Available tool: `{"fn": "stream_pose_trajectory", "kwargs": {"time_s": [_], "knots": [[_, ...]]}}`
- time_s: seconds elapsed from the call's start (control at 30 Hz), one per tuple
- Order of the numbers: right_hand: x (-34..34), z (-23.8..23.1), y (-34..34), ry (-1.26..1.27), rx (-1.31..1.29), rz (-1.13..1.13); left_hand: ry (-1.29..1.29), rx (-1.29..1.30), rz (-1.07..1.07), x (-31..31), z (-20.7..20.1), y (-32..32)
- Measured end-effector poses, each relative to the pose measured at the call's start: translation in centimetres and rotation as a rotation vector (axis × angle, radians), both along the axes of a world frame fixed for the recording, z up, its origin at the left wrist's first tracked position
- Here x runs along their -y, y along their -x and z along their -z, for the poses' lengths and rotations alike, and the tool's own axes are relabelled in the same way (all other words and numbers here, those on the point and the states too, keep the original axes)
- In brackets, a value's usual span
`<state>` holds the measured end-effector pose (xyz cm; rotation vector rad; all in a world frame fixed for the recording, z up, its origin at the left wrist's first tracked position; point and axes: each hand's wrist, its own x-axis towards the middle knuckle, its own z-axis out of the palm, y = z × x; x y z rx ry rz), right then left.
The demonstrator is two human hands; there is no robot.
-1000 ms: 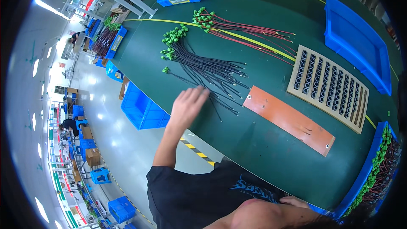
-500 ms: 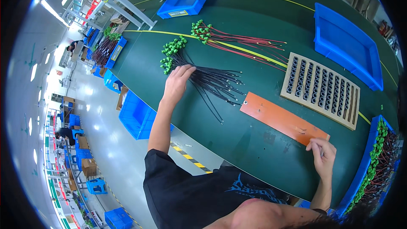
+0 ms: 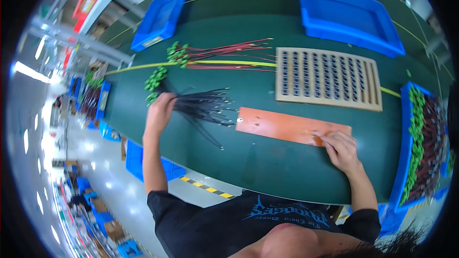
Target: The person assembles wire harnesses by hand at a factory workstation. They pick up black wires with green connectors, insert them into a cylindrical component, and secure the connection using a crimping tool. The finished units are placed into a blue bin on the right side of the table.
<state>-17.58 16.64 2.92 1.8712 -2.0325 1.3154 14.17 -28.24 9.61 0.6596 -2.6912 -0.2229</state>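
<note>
A fan of black wires with green connectors at one end lies on the left of the green table. My left hand is closed on the wires just beside the connectors; how many it grips is hidden. To the right lies a long orange plate bearing a few small dark bits. My right hand reaches over its right end, fingertips bent together at the surface near those bits. Whatever they pinch is too small to make out.
Red wires with green connectors lie beyond the black ones. A wooden rack holds rows of dark cylindrical parts. Blue trays stand at the far left and far right. A blue bin of wired connectors sits at the right edge.
The view has turned, shifting the whole table in the picture. My right hand has moved from the orange plate's right edge onto its surface. The left hand stays at the black wires.
</note>
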Motion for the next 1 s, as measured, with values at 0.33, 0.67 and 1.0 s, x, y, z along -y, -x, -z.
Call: {"fn": "stream_pose_trajectory", "kwargs": {"time_s": [0.33, 0.67, 1.0], "knots": [[-0.2, 0.3, -0.1, -0.007, 0.032, -0.004, -0.543, -0.278, -0.155, 1.6, -1.8, -1.9], [-0.1, 0.2, -0.4, -0.058, 0.053, 0.014, 0.678, 0.275, 0.119, -0.3, -5.0, 1.9], [0.0, 0.3, -0.4, -0.086, 0.084, 0.039, 0.374, 0.052, 0.520, -0.2, 3.7, 15.5]]}}
